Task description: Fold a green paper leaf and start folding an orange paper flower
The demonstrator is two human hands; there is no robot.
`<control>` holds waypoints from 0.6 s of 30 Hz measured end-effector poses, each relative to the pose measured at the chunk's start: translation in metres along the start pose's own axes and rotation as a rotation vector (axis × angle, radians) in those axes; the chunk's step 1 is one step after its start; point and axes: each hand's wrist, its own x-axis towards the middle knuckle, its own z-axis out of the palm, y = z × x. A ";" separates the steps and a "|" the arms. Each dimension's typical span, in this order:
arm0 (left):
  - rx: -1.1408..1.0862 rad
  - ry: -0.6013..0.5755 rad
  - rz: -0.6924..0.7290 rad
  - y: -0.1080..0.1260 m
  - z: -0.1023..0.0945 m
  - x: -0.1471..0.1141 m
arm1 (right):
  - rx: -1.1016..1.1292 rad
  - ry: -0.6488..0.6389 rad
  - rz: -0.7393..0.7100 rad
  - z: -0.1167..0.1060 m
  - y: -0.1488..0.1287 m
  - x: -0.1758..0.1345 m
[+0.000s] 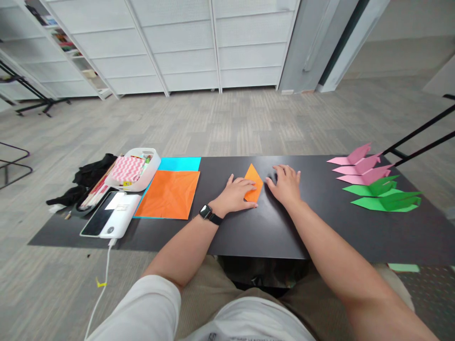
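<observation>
A small piece of folded orange paper [252,177] lies on the dark table, kite-shaped with its point facing away from me. My left hand [236,194], with a black watch on the wrist, rests on its left side, fingers spread over the paper and thumb along the near edge. To the right of the paper, my right hand [286,184] lies on the table with its fingers apart and holds nothing. Its thumb is close to the paper's right corner.
On the left lie an orange sheet stack [170,194], blue paper [180,164], a white basket [153,166], a phone [101,215] and a white power bank [122,215] with a cable. Pink folded birds [366,176] and green folded birds [386,202] line the right side.
</observation>
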 end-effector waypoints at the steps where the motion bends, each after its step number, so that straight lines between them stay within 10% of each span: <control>1: 0.000 0.005 0.004 0.000 0.000 0.000 | 0.038 0.002 -0.039 -0.002 -0.001 0.000; 7: -0.027 0.020 0.003 0.001 -0.001 0.000 | 0.204 -0.165 -0.323 -0.012 -0.007 -0.004; 18: -0.010 0.229 -0.154 -0.019 -0.016 -0.002 | 0.163 -0.208 -0.313 -0.004 -0.002 -0.006</control>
